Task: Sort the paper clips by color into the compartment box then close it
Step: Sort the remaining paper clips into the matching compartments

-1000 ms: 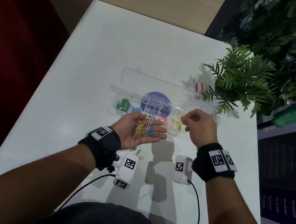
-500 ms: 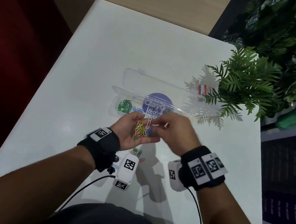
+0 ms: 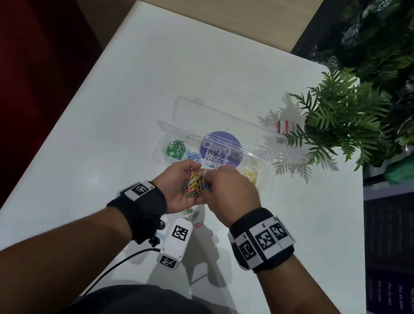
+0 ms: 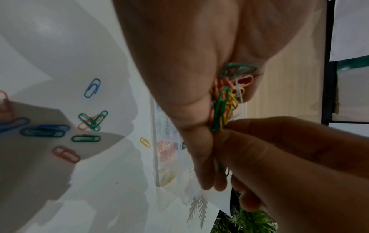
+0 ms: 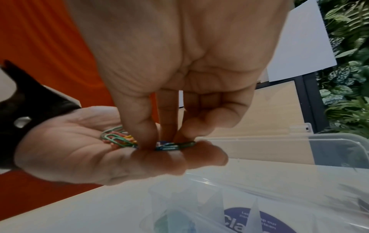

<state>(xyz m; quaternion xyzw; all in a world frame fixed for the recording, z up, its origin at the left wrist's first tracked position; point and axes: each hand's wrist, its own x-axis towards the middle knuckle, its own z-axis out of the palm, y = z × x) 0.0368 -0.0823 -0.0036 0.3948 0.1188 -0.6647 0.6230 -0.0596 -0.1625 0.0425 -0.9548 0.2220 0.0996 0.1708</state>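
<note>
Paper clips [image 3: 194, 183] of mixed colours lie heaped in the cupped, palm-up left hand [image 3: 178, 189] above the white worktop [image 3: 129, 91], just before the open clear compartment box [image 3: 166, 134]. The right hand [image 3: 231, 191] reaches in from above, thumb and fingers [image 5: 148, 126] pinching a blue-green clip [image 5: 175, 145] on the left fingertips. Only the left wrist view shows loose clips [image 4: 85, 126] scattered on the worktop beneath the hands
</note>
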